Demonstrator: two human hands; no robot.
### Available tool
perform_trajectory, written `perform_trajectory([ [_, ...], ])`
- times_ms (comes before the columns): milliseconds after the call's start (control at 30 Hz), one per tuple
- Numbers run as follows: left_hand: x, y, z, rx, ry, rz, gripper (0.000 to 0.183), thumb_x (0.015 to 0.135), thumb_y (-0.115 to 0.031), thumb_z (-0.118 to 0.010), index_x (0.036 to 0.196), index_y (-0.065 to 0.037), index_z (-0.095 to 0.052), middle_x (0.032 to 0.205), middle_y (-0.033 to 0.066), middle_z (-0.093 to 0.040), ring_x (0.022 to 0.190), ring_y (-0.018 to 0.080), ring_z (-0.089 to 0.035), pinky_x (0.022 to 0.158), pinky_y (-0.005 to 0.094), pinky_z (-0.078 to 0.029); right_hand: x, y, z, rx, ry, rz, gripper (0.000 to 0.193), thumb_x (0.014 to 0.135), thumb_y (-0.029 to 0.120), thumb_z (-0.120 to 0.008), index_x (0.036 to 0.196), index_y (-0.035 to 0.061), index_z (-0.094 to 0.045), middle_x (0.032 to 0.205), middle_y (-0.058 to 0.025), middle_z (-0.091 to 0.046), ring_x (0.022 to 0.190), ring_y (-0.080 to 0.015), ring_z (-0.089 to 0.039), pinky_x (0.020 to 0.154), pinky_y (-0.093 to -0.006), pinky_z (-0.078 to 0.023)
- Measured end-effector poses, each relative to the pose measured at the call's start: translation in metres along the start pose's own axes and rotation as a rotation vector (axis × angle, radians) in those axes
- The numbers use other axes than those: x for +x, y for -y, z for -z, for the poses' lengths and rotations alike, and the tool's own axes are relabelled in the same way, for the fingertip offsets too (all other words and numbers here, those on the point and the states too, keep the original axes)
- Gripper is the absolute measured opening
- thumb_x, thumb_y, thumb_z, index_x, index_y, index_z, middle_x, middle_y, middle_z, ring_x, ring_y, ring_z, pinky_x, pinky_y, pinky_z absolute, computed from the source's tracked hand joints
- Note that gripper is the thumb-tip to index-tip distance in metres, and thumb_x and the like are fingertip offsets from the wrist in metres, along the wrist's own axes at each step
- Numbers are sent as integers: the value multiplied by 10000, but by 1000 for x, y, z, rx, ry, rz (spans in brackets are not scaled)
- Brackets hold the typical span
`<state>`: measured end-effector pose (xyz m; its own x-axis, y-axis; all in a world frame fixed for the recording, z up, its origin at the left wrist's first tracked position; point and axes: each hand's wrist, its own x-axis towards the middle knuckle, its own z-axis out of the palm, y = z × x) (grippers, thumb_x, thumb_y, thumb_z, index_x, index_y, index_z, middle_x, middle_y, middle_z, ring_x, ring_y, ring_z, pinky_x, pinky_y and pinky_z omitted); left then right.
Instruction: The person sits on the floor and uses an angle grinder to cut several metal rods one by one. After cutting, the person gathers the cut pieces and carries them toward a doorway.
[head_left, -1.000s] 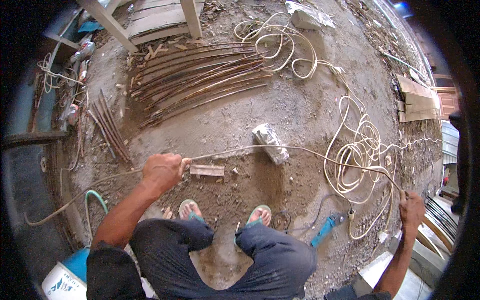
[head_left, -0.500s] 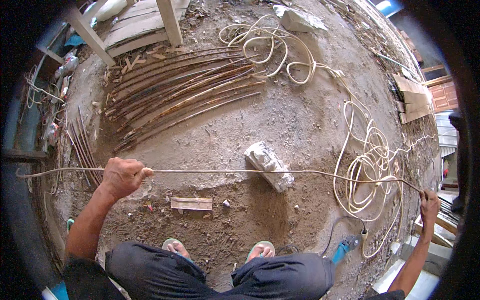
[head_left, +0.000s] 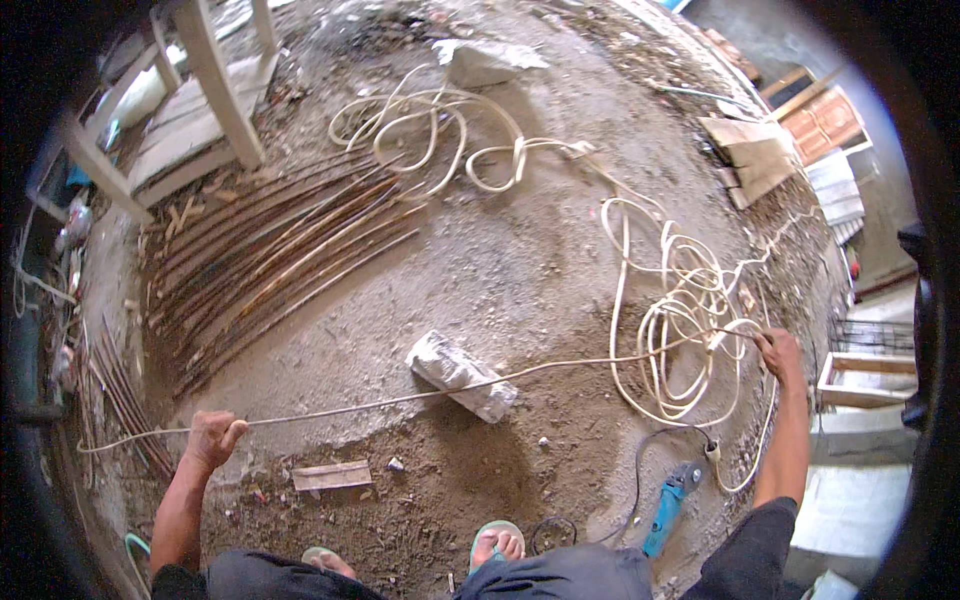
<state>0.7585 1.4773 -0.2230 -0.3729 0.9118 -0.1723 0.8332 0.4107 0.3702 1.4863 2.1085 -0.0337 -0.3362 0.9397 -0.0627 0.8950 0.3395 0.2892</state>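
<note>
A long, thin steel rod (head_left: 560, 363) runs across in front of me, slightly bent, its left tip (head_left: 84, 449) curled into a small hook. My left hand (head_left: 213, 438) is wrapped round it near that end, thumb pointing right. My right hand (head_left: 780, 355) grips the rod at its right end, beside the coiled cable. The middle of the rod passes over a whitish block (head_left: 462, 376) lying on the ground; I cannot tell whether they touch.
Rusty rods (head_left: 290, 250) lie in a bundle at the far left. Loops of cream cable (head_left: 690, 330) spread on the right, plugged to a blue angle grinder (head_left: 668, 510). A short wood piece (head_left: 331, 475) lies near my feet. A wooden trestle (head_left: 215, 90) stands at the back left.
My view has turned rightward. The rod now slopes up to the right, its left end lower. My right hand has moved inward and up; both hands keep their grip.
</note>
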Motion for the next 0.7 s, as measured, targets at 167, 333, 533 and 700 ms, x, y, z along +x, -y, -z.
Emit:
perform_trajectory([
  [167, -12, -20, 52, 169, -235, -91, 465, 854, -391, -703, 588, -37, -561, 575, 180, -525, 542, 385, -568, 516, 458, -411, -34, 42, 87, -203, -101, 43, 306, 886, 433, -669, 937, 157, -788, 880, -133, -732, 871, -322, -683, 842, -456, -448],
  [333, -111, 30, 133, 436, -152, 170, 563, 862, -471, -674, 532, -30, -563, 570, 192, -517, 590, 391, -529, 681, 470, -429, -83, 107, 115, 7, -137, 225, 278, 868, 424, -689, 826, 165, -779, 760, -100, -705, 764, -303, -670, 760, -449, -461],
  [533, -256, 131, 101, 686, -47, 577, 528, 939, -458, -582, 605, -50, -617, 722, 169, -614, 819, 368, -562, 814, 489, -402, -100, 256, 48, -51, -152, 716, 285, 862, 399, -673, 715, 158, -713, 685, -85, -673, 704, -293, -666, 647, -430, -500],
  [700, -286, 159, 31, 818, -112, 495, 316, 952, -297, -592, 733, -75, -641, 732, 114, -601, 764, 352, -585, 700, 490, -436, -74, 336, 22, -173, -32, 776, 158, 746, 336, -708, 806, 192, -737, 740, -90, -703, 742, -274, -713, 637, -413, -534],
])
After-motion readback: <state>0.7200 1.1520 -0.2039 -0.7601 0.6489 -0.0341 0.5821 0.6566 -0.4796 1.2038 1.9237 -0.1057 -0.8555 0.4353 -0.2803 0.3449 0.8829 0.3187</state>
